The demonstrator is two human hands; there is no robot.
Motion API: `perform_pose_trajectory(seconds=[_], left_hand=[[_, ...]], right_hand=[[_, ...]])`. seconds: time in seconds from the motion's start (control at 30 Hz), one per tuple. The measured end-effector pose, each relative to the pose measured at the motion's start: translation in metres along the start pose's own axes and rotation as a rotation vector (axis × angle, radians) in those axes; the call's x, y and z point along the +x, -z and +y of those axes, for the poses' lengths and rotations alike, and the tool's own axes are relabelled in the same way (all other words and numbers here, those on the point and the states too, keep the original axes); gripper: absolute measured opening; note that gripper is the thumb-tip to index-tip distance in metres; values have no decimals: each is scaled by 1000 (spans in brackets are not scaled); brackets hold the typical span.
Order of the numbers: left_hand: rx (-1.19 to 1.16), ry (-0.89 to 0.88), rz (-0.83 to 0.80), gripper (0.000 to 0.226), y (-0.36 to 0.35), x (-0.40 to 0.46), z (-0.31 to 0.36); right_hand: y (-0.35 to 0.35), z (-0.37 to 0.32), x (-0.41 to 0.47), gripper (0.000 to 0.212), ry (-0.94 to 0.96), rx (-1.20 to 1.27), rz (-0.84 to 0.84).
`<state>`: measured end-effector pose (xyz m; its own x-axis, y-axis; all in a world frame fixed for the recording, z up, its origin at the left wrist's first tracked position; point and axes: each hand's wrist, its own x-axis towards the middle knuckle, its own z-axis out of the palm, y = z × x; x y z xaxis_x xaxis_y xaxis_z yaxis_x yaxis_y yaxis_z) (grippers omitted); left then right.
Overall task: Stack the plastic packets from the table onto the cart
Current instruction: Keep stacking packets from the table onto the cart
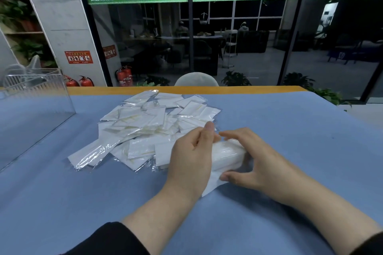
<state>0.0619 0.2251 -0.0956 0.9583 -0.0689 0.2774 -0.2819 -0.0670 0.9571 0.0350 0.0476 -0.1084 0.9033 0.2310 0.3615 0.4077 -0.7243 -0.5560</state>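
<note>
two black sleeves (107, 240) enter at the bottom edge, and both bare forearms reach forward over the blue table (62, 203). the left hand (191, 157) and the right hand (257, 157) meet around a small bundle of packets (227, 154), a neat white stack in clear plastic that lies low on the table between them. the left hand's grip is curled on the bundle's near-left end, thumb up at the far side; the right hand's grip is clamped on it too, fingers arched over the top and thumb pressed at the near edge. a flat white packet (211, 184) pokes out from under the hands. just beyond and to the left lies the loose pile of plastic packets (145, 128), overlapping every which way, touching the left hand's side. farther left, at the table's edge, stands a clear box (31, 97) with see-through walls. behind the table a pale chair back (196, 79) shows, then red fire extinguishers (124, 76) on the floor and a dark glass wall (238, 27) with a green strip.
</note>
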Motion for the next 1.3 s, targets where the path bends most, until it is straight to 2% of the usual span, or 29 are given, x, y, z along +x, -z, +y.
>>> perform_pose_trajectory(seconds=[0.23, 0.33, 0.43, 0.57, 0.7, 0.8, 0.9, 1.07, 1.17, 1.2, 1.23, 1.3], left_hand=[[-12, -59, 29, 46, -2, 3, -3], [-38, -55, -2, 61, 9, 9, -2], [-107, -58, 11, 64, 22, 14, 2], [-113, 61, 29, 65, 6, 7, 1], [-74, 72, -26, 73, -5, 2, 0], [-89, 97, -9, 65, -2, 7, -2], [-35, 101, -44, 45, -2, 10, -8], [61, 17, -140, 29, -4, 7, -11], [72, 62, -257, 24, 1, 9, -8], [70, 72, -326, 26, 6, 10, -6], [85, 50, -393, 37, 11, 12, -5], [170, -43, -519, 73, 21, 19, -10]], right_hand=[[1, 1, -1, 62, 41, -11, -17], [4, 2, -2, 52, 36, -28, 38], [7, 0, -4, 46, 75, -40, 111], [4, 4, -5, 54, -6, -11, 53], [2, 3, -6, 62, -34, 95, 61], [5, 2, -7, 62, -75, 111, 37], [6, 4, -5, 61, -133, 121, 73], [9, 5, -5, 39, -186, 141, 44], [12, 2, -7, 37, -161, 74, 51], [15, 0, -8, 37, -149, 48, 67], [20, -2, -10, 38, -132, 31, 91], [28, -5, -14, 41, -108, 24, 129]])
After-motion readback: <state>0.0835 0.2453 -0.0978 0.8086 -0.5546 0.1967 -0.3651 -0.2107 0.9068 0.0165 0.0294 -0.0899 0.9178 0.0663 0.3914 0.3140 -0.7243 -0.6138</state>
